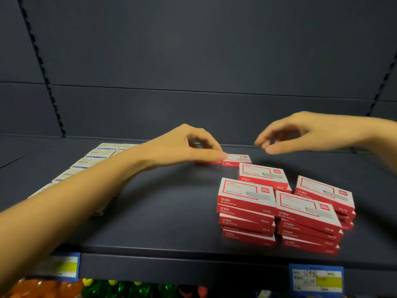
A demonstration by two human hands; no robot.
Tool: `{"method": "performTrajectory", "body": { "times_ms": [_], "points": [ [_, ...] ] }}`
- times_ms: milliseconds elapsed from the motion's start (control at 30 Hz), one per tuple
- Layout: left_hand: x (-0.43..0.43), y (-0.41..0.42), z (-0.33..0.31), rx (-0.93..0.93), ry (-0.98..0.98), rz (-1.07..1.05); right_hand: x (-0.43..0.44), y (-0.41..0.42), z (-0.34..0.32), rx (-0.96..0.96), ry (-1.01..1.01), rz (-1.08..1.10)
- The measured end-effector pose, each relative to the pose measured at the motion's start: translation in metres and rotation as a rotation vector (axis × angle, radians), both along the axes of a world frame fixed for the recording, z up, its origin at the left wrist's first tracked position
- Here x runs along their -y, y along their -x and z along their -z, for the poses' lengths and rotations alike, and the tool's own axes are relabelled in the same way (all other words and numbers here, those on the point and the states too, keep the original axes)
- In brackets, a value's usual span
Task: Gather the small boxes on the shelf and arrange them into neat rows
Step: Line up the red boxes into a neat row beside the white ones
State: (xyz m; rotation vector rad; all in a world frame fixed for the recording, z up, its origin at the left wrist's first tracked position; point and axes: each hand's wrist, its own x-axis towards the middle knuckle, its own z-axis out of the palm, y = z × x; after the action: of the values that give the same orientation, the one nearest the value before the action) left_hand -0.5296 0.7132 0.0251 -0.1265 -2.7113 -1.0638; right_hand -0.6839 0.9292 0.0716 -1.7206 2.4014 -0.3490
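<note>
Red and white small boxes stand in uneven stacks on the dark shelf (pixel 163 211): a front stack (pixel 246 208), a second (pixel 308 220) to its right, a third (pixel 325 195) at the far right, and one (pixel 263 176) behind. Two single red boxes lie at the back, one (pixel 237 160) in plain view and one (pixel 207 161) mostly hidden under my left hand (pixel 189 147). That hand's fingertips rest on the hidden box; whether they grip it is unclear. My right hand (pixel 300 134) hovers above and behind the stacks, fingers curled apart, holding nothing.
Rows of white boxes with blue print (pixel 96 155) lie along the shelf's left side, partly under my left forearm. The dark back panel rises behind. Price labels (pixel 315 278) hang on the shelf's front edge, with colourful goods (pixel 120 289) on the shelf below.
</note>
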Motion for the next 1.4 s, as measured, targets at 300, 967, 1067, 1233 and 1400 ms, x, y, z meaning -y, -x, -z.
{"method": "performTrajectory", "body": {
  "times_ms": [300,967,1067,1233,1400],
  "points": [
    [-0.033,-0.036,0.004,-0.023,0.19,0.087,-0.025,-0.037,0.009,-0.134,-0.024,-0.034],
    [0.044,0.034,0.014,-0.05,0.416,-0.31,0.022,0.018,0.017,-0.174,0.019,0.188],
    [0.053,0.044,0.024,0.002,0.36,-0.33,0.039,0.031,0.025,-0.229,-0.039,0.217],
    [0.062,0.057,0.035,0.096,0.259,-0.303,0.058,0.046,0.038,-0.263,-0.162,0.23],
    [0.065,0.065,0.04,0.122,0.225,-0.314,0.068,0.049,0.044,-0.211,-0.192,0.209]
  ]
}}
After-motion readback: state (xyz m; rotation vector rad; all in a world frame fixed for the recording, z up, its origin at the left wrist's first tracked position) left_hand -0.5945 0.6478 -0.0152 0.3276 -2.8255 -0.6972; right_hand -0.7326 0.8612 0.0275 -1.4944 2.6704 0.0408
